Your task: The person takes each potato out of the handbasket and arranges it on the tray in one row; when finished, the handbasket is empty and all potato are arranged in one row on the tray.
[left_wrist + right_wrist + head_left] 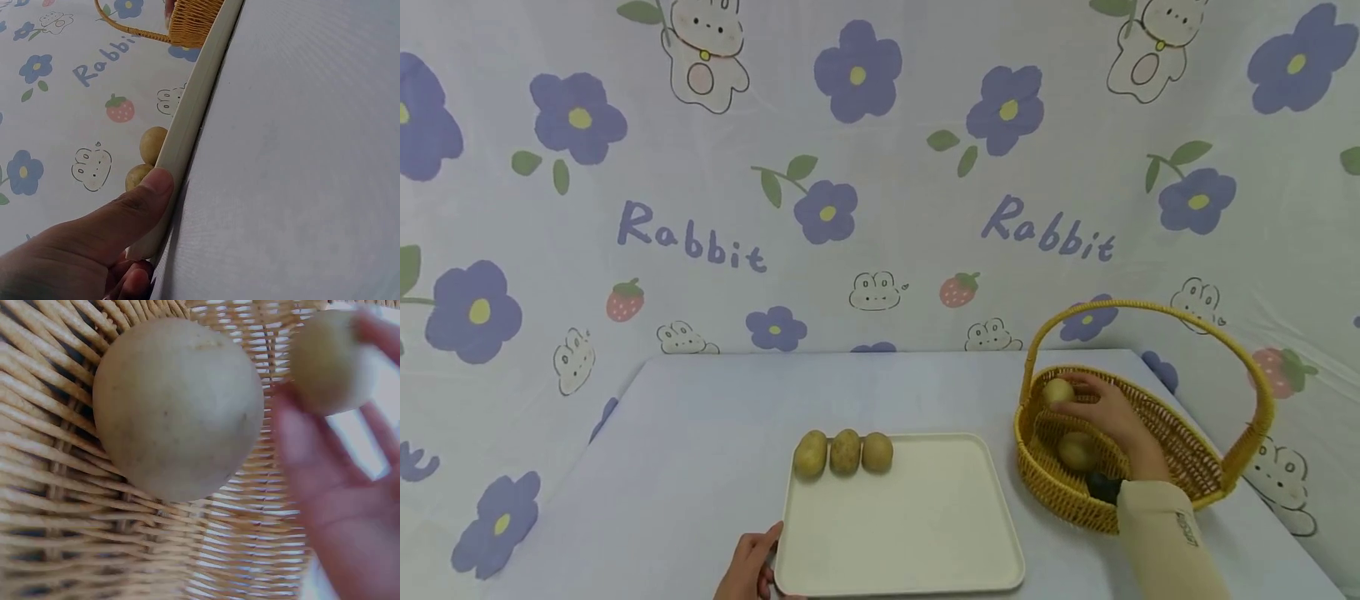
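Inside the wicker basket (1067, 508), my right hand (1108, 410) holds a small potato (1058, 392) between thumb and fingers, raised near the far left rim. A larger potato (178, 409) lies in the basket below that hand, against the woven wall. Three potatoes (846, 452) stand in a row along the far left edge of the cream tray (902, 533). My left hand (751, 567) grips the tray's near left corner. In the left wrist view its thumb (156, 184) presses the tray's side, with the other fingers curled low by the corner.
The basket's tall arched handle (1150, 310) rises over the right side of the white table (700, 417). A dark object (1103, 487) shows beside the right sleeve. Behind the table hangs a cloth (880, 208) printed with flowers and rabbits.
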{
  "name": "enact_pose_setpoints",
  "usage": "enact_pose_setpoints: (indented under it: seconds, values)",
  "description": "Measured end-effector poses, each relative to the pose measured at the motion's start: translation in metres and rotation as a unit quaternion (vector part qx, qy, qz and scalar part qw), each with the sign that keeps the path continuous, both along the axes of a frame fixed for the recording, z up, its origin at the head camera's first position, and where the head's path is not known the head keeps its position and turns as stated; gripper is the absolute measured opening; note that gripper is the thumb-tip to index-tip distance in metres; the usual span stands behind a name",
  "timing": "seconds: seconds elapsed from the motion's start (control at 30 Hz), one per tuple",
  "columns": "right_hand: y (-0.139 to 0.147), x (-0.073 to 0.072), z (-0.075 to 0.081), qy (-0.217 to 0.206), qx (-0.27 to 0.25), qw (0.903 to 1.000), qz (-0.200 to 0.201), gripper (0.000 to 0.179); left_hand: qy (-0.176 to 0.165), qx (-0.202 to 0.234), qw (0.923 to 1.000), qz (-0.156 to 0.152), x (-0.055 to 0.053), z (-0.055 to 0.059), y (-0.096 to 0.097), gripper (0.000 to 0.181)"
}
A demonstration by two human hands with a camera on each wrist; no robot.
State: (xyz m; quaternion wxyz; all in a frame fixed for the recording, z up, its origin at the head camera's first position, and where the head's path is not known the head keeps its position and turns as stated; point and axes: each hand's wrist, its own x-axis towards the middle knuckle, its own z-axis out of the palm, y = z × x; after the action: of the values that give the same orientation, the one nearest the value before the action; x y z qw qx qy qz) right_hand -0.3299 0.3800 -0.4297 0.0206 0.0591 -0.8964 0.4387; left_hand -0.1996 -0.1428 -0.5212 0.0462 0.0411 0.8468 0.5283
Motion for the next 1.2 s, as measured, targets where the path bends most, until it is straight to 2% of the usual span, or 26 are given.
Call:
enact_pose_setpoints:
  seconds: [0.07,0.13,0.3,0.47,0.6,0.77,1.0,1.2]
  values:
    - [0.000,0.001,0.011,-0.002,-0.014,0.9999,0.006,0.067,0.073,-0.045,0.9956,-0.038,0.003,-0.002,-0.002,0.089]
    - [0.000,0.003,0.023,-0.007,-0.020,0.9995,0.023,0.066,0.093,-0.045,0.9932,-0.053,0.003,-0.003,-0.002,0.089]
    - [-0.015,0.006,0.047,-0.013,-0.042,0.9946,0.094,0.057,0.100,-0.066,0.9910,-0.060,0.004,-0.002,-0.005,0.090]
    - [-0.050,0.010,0.053,0.015,-0.083,0.9876,0.132,0.056,0.090,-0.085,0.9909,-0.054,0.003,0.001,-0.007,0.091]
    - [-0.086,0.013,0.042,0.028,-0.126,0.9822,0.137,0.057,0.081,-0.083,0.9916,-0.057,0.002,0.003,-0.006,0.091]
    - [-0.133,0.006,0.011,0.025,-0.159,0.9767,0.142,0.060,0.069,-0.081,0.9928,-0.054,0.002,0.004,-0.005,0.092]
    - [-0.176,-0.002,-0.034,0.049,-0.075,0.9884,0.123,0.058,0.069,-0.076,0.9926,-0.065,0.002,0.000,-0.005,0.092]
    - [-0.187,-0.001,-0.052,0.048,-0.039,0.9907,0.121,0.056,0.078,-0.084,0.9910,-0.070,0.004,-0.001,-0.005,0.091]
